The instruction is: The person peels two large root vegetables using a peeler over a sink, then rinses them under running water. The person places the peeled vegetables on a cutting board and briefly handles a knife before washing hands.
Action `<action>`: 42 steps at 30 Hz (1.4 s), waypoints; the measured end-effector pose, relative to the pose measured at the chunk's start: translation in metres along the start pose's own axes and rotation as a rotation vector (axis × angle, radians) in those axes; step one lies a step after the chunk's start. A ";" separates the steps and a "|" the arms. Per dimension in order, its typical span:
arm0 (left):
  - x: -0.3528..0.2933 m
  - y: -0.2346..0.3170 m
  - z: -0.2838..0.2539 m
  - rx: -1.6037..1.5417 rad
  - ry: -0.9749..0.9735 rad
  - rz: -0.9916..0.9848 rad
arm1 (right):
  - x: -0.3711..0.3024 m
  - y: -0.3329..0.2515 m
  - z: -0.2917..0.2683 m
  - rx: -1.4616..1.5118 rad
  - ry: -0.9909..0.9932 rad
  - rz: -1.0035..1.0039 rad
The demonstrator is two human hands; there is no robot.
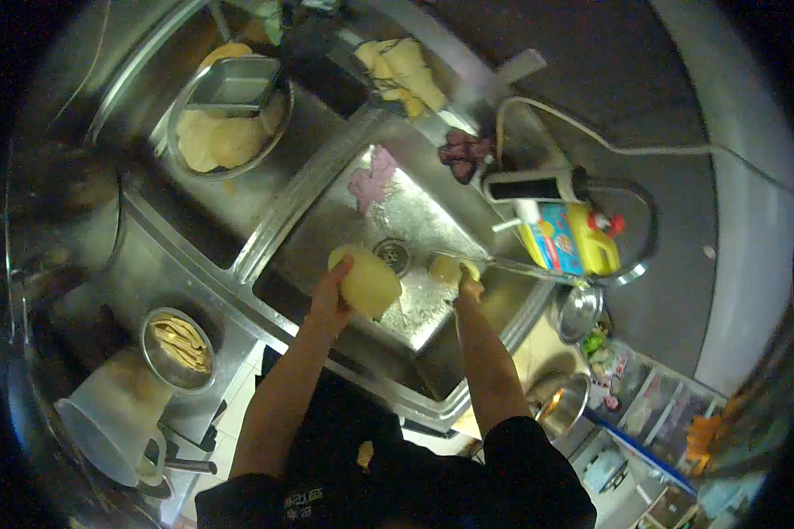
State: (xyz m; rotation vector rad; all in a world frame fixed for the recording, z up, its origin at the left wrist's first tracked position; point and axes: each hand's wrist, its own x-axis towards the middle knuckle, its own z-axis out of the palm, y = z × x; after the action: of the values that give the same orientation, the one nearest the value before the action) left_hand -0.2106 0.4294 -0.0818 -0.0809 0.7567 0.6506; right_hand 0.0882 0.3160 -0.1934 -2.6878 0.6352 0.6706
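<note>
A thick pale-yellow slab with rounded edges and a smooth, matte face was held over the sink; the fingers of the left hand were clamped on its left edge. Just beyond its right side lay the drain. Farther right, a smaller yellowish piece was seen at the fingertips of the right hand; these were blurred, and whether they were closed on it could not be told.

Well to the left of the left fingers and nearer the body, a translucent pitcher was placed; its contents could not be made out. Between it and those fingers, pale-yellow strips were heaped in a round steel bowl. Ahead and left of the same fingers, broad beige pieces were contained in an oval steel bowl, with a rectangular metal pan set on top of them. To the right of the right fingers and nearer the body, something orange was held in another steel bowl. Ahead and right of those fingers, a yellow jug with a red cap was seen, its contents hidden.
</note>
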 end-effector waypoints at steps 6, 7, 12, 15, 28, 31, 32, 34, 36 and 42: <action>-0.027 0.005 -0.018 0.134 0.219 -0.047 | 0.047 -0.021 0.047 -0.139 -0.084 -0.128; -0.029 0.005 -0.019 0.149 0.228 -0.032 | 0.048 -0.022 0.053 -0.171 -0.022 -0.146; -0.043 0.002 -0.015 0.120 0.160 -0.029 | 0.049 0.009 0.067 0.059 -0.024 -0.489; -0.054 -0.001 -0.006 0.116 0.151 -0.051 | 0.020 0.027 0.046 0.817 -0.776 -0.502; -0.074 -0.017 0.063 0.075 -0.152 -0.040 | -0.205 -0.093 -0.167 1.212 -1.503 -0.387; -0.064 -0.021 0.088 0.195 -0.149 0.011 | -0.201 -0.096 -0.208 1.201 -1.428 -0.377; -0.059 -0.023 0.097 0.186 -0.181 0.017 | -0.201 -0.094 -0.220 1.246 -1.497 -0.383; -0.044 -0.024 0.117 0.193 -0.186 -0.015 | -0.200 -0.090 -0.243 1.322 -1.417 -0.279; -0.029 -0.027 0.136 0.254 -0.189 -0.046 | -0.200 -0.084 -0.263 1.304 -1.453 -0.324; 0.001 -0.051 0.181 0.403 -0.164 -0.079 | -0.180 -0.066 -0.285 1.215 -1.261 -0.391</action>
State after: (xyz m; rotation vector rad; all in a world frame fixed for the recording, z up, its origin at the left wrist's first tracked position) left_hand -0.0697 0.4424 0.0418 0.3074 0.7092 0.4145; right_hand 0.0832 0.3253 0.1500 -0.9048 0.0439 1.1293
